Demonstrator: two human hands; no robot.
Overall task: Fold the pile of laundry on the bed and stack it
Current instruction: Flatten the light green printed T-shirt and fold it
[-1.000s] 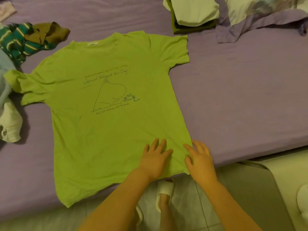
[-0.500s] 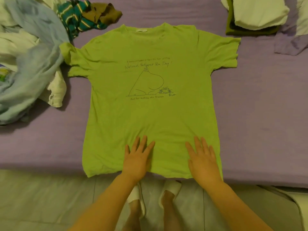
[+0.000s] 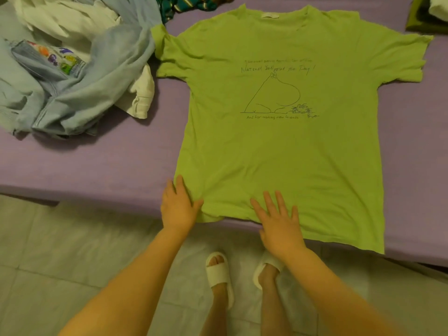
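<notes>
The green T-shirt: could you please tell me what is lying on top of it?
Both hands rest flat near the hem of the green T-shirt: the left hand at its corner, the right hand further in. Whatever hem lies beneath them is covered.

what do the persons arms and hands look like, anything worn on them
Both forearms are bare to the edge of the view, with no sleeves showing. The left hand and the right hand show no gloves, rings, watch or bracelets that I can make out.
</notes>
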